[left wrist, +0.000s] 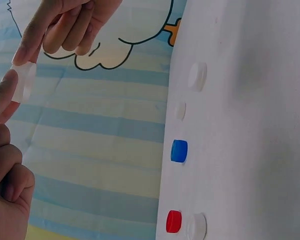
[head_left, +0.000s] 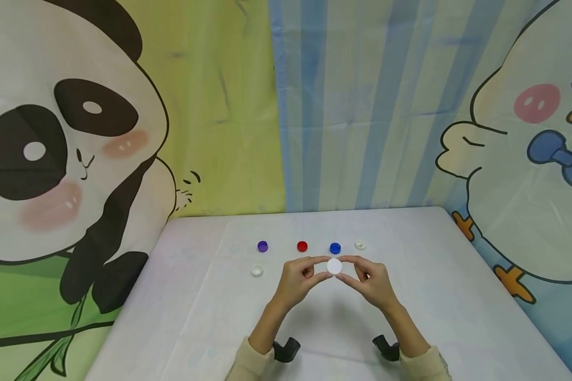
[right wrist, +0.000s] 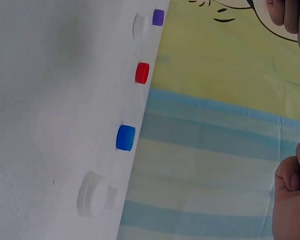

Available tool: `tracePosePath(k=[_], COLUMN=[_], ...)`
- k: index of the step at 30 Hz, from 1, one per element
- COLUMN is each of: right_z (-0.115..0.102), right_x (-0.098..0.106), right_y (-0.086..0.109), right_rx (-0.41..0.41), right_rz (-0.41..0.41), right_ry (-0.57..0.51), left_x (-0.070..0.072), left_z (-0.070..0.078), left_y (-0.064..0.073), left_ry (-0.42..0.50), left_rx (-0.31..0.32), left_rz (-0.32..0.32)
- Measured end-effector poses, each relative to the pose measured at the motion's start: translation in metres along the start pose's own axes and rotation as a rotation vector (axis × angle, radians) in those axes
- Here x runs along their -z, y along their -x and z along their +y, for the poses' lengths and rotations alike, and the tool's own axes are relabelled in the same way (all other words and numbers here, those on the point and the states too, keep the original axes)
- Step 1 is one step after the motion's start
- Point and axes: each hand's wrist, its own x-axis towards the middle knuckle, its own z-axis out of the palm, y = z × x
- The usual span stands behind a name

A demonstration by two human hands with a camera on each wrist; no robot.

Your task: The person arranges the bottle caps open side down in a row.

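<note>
Between both hands, raised above the table, is a white bottle cap (head_left: 334, 266), its flat round face toward the head camera. My left hand (head_left: 299, 280) pinches its left side with thumb and index finger. On the opposite side, my right hand (head_left: 369, 280) pinches it the same way. The left wrist view shows the held cap (left wrist: 24, 82) from its side; it falls outside the right wrist view. Beyond the hands stand a purple cap (head_left: 262, 246), a red cap (head_left: 302, 246), a blue cap (head_left: 335, 248) and a small white cap (head_left: 360, 245).
Nearer on the left lies another white cap (head_left: 257, 270). A larger white cap (left wrist: 197, 76) near the small one shows in the wrist views; the right hand seems to hide it from the head. The white table (head_left: 209, 328) meets a printed curtain (head_left: 343, 106) behind.
</note>
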Motion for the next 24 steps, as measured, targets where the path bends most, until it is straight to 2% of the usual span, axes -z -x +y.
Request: tracePosePath(k=[2,5,9,11,18,24], right_z=[0.004,0.027,0.061,0.069,0.087,0.099], right_x=[0.002,0.002,0.001,0.002,-0.003,-0.010], right_y=[-0.001,0.002,0.007,0.007,0.012,0.017], right_rx=[-0.004,-0.001,0.014,0.001,-0.220,-0.286], right_rz=[-0.008,-0.025,-0.061,-0.084,-0.247,-0.353], right_ry=[0.023,0.067,0.160,0.207,0.302,0.363], left_x=[-0.007,-0.018,-0.028,-0.034,-0.050,-0.061], left_z=[-0.014,-0.036,-0.052,-0.060,-0.078,-0.087], left_y=[0.000,0.001,-0.003,-0.004,0.004,0.014], left_ry=[-0.016,-0.063,-0.135,-0.177,-0.340,-0.427], left_rx=[0.009,0.033,0.074,0.085,0.191,0.265], left_rz=[-0.007,-0.025,-0.047,-0.054,-0.109,-0.132])
